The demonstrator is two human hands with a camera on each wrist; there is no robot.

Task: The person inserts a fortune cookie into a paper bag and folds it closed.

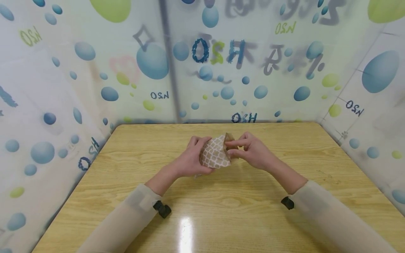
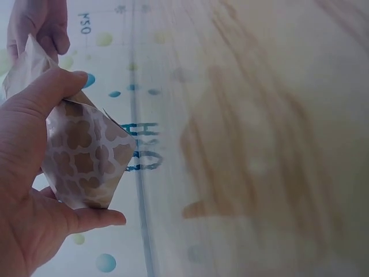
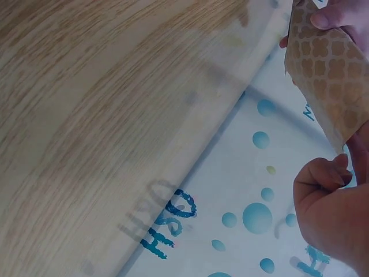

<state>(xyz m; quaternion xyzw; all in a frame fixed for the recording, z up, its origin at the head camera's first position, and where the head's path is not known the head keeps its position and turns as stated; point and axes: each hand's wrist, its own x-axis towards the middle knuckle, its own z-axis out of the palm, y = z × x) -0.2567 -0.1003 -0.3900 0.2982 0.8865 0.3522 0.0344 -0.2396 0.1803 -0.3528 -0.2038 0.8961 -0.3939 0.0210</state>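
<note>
A small brown paper bag (image 1: 216,153) with a white lattice pattern is held up over the table, its mouth turned to the right. My left hand (image 1: 193,158) grips the closed side, thumb on the near face and fingers spread round the far one. In the left wrist view that hand (image 2: 29,167) wraps the patterned bag (image 2: 86,150). At the mouth, my right hand (image 1: 253,151) pinches the paper edge with thumb and forefinger. Its other fingers are curled in the right wrist view, where the hand (image 3: 334,202) sits just below the bag (image 3: 326,69). The bag's inside is hidden.
Below the hands lies a glossy wood-grain table (image 1: 202,207). Behind and on both sides hangs a pale curtain (image 1: 259,70) printed with blue and green drops and letters. Small black devices (image 1: 162,209) are strapped at both sleeve cuffs.
</note>
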